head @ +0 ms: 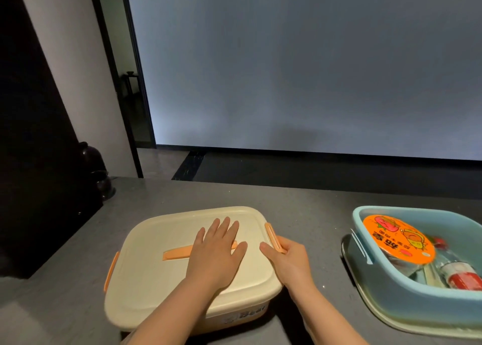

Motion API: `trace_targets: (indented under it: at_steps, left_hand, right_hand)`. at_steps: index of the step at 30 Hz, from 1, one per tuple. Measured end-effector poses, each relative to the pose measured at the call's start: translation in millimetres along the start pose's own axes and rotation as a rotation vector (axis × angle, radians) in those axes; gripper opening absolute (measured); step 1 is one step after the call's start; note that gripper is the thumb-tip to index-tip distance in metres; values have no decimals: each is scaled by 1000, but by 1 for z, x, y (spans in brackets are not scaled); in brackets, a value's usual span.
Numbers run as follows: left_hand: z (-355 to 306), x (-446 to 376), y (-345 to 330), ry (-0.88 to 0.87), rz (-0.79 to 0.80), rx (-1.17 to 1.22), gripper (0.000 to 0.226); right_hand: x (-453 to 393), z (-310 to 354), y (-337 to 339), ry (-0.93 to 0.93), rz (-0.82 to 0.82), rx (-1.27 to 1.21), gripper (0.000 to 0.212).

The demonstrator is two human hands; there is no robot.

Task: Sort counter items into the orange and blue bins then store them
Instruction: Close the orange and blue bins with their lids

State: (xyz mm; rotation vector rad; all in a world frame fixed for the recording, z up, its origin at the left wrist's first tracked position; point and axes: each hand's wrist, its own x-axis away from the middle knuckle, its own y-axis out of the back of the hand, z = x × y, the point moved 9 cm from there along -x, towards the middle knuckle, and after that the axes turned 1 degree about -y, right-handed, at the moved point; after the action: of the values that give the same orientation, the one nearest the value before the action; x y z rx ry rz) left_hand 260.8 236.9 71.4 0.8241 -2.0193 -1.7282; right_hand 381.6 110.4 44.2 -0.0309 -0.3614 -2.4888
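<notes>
At six o'clock on the counter (300,196), the left hand (216,248) presses flat on the orange bin's lid (161,240); the right hand (284,256) pinches its three-o'clock latch (272,236). Best to keep pressing down while snapping it closed.

Lidded orange bin (146,279); open, filled blue bin (386,295).

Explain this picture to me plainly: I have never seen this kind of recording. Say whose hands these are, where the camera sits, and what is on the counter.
There is no machine here. A person wears a camera on the head, looking down at their own hands. The left hand lies flat on the cream lid of the orange bin. The right hand pinches the orange latch at the lid's right edge. To the right, on the grey counter, stands an open blue bin holding a round orange packet and a bottle.
</notes>
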Motion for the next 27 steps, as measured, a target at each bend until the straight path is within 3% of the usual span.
trace_targets:
  at_steps: [3, 10, 12, 15, 17, 21, 24, 27]
  left_hand:
    - [0, -1, -1, 4, 3, -4, 60]
    - [1, -3, -4, 15, -16, 12, 59]
    - [1, -2, 1, 24, -46, 80, 55]
    - [13, 8, 17, 112, -152, 363, 41]
    - [33, 26, 30, 169, -246, 455, 36]
    - [95, 70, 58, 291, -384, 322, 35]
    - [152, 102, 60, 476, -345, 261, 44]
    - [187, 127, 38, 668, -273, 600, 68]
  right_hand:
    - [0, 9, 1, 60, 7, 151, 22]
    - [8, 23, -1, 120, 95, 380, 22]
    - [14, 29, -6, 167, 59, 621, 34]
    - [37, 51, -34, 421, -5, 943, 54]
    - [58, 59, -70, 550, 138, 966, 55]
    - [79, 67, -124, 655, 323, 985, 51]
    - [87, 76, -164, 688, 399, 1002, 56]
    - [98, 77, -203, 704, 481, 1028, 61]
